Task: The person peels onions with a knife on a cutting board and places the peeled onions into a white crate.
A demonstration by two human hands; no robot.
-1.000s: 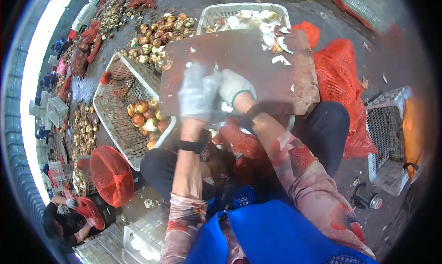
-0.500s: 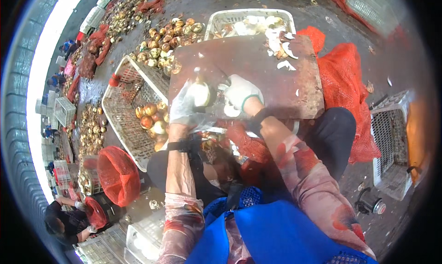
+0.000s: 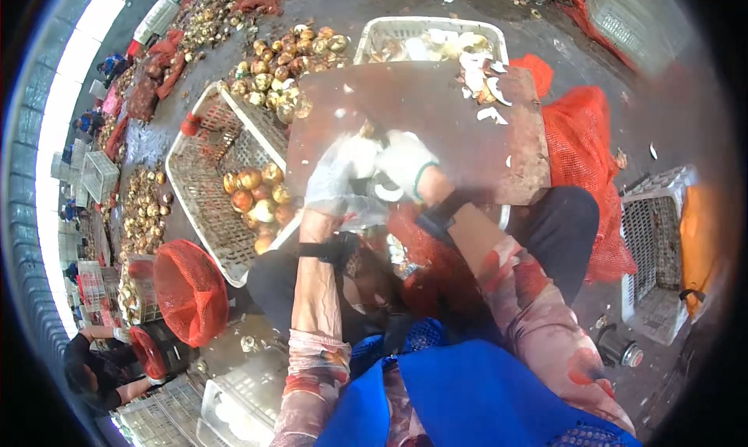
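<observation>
My left hand (image 3: 331, 174), in a whitish glove, is closed around a pale peeled onion (image 3: 361, 155) above the brown board (image 3: 460, 155) at my knees. My right hand (image 3: 405, 160), in a white glove with a green cuff, is closed against the onion's right side. A thin dark blade, seemingly a knife, shows faintly beyond its fingers; blur and the glove hide most of it. A curved white piece of onion peel (image 3: 388, 193) lies just below the right hand. More onion peels (image 3: 477, 79) are heaped on the board's far right corner.
A white basket (image 3: 428, 23) with pale onions stands beyond the board. Left of it is a tilted basket (image 3: 195, 155) with brown onions (image 3: 261, 197); more onions (image 3: 276, 69) lie on the floor. Red mesh sacks (image 3: 580, 159) slump at right. A person (image 3: 97, 373) works at lower left.
My left hand has brought the onion rightward to meet my right hand, so the two gloves now nearly touch. The onion has tilted. The view has shifted slightly.
</observation>
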